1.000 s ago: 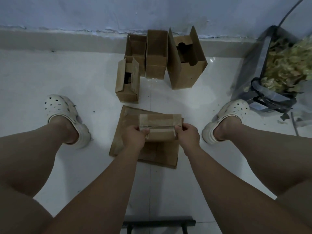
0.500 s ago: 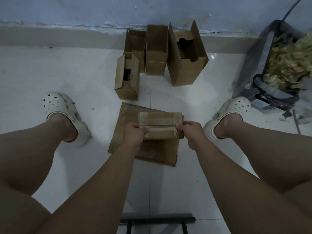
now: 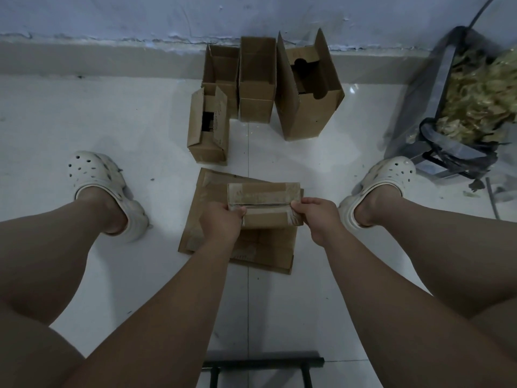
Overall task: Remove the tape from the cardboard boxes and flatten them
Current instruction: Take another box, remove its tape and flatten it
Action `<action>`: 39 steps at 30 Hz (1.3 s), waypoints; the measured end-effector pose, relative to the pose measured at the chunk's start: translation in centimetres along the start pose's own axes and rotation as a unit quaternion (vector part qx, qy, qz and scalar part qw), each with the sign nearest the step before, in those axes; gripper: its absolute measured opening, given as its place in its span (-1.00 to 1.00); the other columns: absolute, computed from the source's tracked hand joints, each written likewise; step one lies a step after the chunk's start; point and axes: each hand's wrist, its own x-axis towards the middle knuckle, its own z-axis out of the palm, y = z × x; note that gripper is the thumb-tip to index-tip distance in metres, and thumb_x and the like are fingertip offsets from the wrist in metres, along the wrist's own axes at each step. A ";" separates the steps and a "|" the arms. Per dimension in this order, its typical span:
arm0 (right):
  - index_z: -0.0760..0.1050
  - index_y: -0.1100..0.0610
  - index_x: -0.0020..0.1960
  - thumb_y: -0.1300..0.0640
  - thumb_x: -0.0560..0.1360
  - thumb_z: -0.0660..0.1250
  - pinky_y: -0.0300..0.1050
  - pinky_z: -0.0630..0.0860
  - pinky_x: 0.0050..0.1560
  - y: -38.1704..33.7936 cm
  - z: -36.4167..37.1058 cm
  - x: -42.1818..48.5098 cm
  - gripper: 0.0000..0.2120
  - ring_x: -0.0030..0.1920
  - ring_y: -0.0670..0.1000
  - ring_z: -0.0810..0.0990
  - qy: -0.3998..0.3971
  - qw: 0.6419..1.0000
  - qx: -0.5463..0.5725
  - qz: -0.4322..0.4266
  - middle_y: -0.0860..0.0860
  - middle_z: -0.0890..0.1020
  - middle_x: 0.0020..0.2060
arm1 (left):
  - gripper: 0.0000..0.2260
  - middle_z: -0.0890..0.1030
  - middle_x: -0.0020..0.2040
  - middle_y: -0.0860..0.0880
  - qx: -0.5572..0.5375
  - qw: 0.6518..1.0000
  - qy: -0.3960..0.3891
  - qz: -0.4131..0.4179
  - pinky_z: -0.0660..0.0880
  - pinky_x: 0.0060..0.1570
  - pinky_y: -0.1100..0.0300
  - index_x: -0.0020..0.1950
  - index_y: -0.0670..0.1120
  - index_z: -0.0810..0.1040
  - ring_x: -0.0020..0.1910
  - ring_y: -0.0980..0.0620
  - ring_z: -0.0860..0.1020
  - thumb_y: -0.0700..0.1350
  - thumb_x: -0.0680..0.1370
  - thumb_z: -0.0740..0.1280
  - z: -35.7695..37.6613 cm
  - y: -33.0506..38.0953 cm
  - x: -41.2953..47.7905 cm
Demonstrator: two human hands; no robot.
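I hold a small taped cardboard box (image 3: 264, 204) in front of me, above a pile of flattened cardboard (image 3: 240, 242) on the floor. My left hand (image 3: 221, 219) grips the box's left end. My right hand (image 3: 319, 217) pinches its right end, fingertips at the edge of the tape. Clear tape runs along the box's top and front faces. Several more boxes stand on the floor by the wall: a small one (image 3: 208, 130), two narrow open ones (image 3: 221, 68) (image 3: 257, 79), and a larger open one (image 3: 307, 91).
White tiled floor (image 3: 112, 121) with the wall base behind the boxes. My feet in white clogs (image 3: 98, 175) (image 3: 389, 175) flank the pile. A dark bin (image 3: 461, 107) with crumpled tape and scraps stands at the right. A dark stool bar (image 3: 263, 362) lies under me.
My right hand has shifted from cupping the box's right end to pinching its right edge at the tape. The box stays about where it was; the view moved slightly.
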 end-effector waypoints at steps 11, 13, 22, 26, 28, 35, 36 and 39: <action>0.13 -0.18 0.51 0.31 0.47 0.27 -0.10 0.57 0.10 -0.7 1.5 -1.5 -0.27 0.18 0.00 0.44 -0.085 0.960 -0.230 -0.132 0.00 0.26 0.32 | -0.59 0.48 0.00 -0.01 -0.115 0.984 -0.123 -0.053 0.36 -0.26 0.29 0.20 -0.09 0.33 -0.11 0.09 0.50 -0.19 0.46 0.45 -0.5 -0.4 0.8; 0.18 -0.15 0.44 0.13 0.42 0.42 0.10 0.44 0.32 -0.2 2.2 -1.9 -0.30 0.33 0.15 0.33 -0.078 0.941 -0.301 -0.137 0.03 0.12 0.41 | -0.44 0.46 0.18 -0.06 -0.045 0.985 -0.164 0.000 0.45 -0.21 0.26 0.34 -0.05 0.25 -0.04 0.07 0.50 -0.24 0.44 0.45 -1.1 0.0 1.5; 0.25 -0.12 0.33 -0.23 0.43 0.38 -0.15 0.46 0.03 0.4 2.8 -2.5 -0.44 0.07 -0.05 0.41 -0.005 0.934 -0.285 -0.216 0.00 0.32 0.26 | -0.69 0.44 -0.12 0.25 0.098 0.971 -0.135 0.170 0.33 -0.23 0.35 0.17 0.11 0.47 -0.16 0.25 0.44 -0.02 0.46 0.44 -2.8 0.9 3.3; 0.32 -0.05 0.28 -0.27 0.51 0.27 -0.32 0.37 -0.08 -1.1 3.1 -2.6 -0.53 0.07 -0.08 0.45 0.113 0.958 -0.111 -0.238 -0.10 0.43 0.13 | -0.67 0.45 0.08 0.14 0.051 0.967 -0.092 0.233 0.45 -0.10 0.23 0.07 0.21 0.38 0.04 0.07 0.48 -0.03 0.44 0.45 -2.7 2.0 2.9; 0.39 -0.05 0.23 -0.33 0.50 0.23 -0.14 0.46 0.10 -1.8 3.1 -2.1 -0.55 0.05 -0.07 0.48 0.132 0.984 0.025 -0.117 -0.13 0.48 0.06 | -0.54 0.46 0.19 0.13 0.023 0.966 -0.101 0.236 0.50 0.09 0.08 0.25 0.19 0.37 0.16 0.03 0.49 -0.08 0.44 0.46 -2.8 2.5 2.7; 0.55 -0.09 0.07 -0.16 0.49 0.38 0.10 0.62 -0.23 0.5 1.4 -2.4 -0.77 -0.03 0.06 0.58 -0.046 0.971 0.223 0.075 -0.07 0.60 -0.04 | -0.48 0.34 0.23 0.01 0.164 0.935 -0.120 0.292 0.24 0.20 0.29 0.46 0.03 0.32 0.18 0.09 0.35 -0.15 0.53 0.36 -1.7 1.0 2.0; 0.56 -0.11 0.02 -0.13 0.49 0.39 0.04 0.61 -0.30 0.8 1.3 -2.5 -0.84 -0.03 0.06 0.58 -0.044 0.972 0.219 0.077 -0.06 0.60 -0.04 | -0.49 0.34 0.26 -0.03 0.186 0.929 -0.121 0.295 0.23 0.17 0.29 0.46 0.02 0.32 0.14 0.11 0.33 -0.14 0.53 0.36 -1.6 0.9 2.1; 0.50 -0.10 0.01 -0.10 0.49 0.38 0.00 0.58 -0.22 1.4 1.4 -2.4 -0.85 0.03 0.06 0.56 -0.037 0.978 0.184 0.093 -0.01 0.58 0.03 | -0.47 0.32 0.31 -0.07 0.238 0.917 -0.127 0.293 0.21 0.11 0.27 0.44 0.02 0.32 0.06 0.14 0.25 -0.08 0.51 0.39 -1.5 0.9 2.2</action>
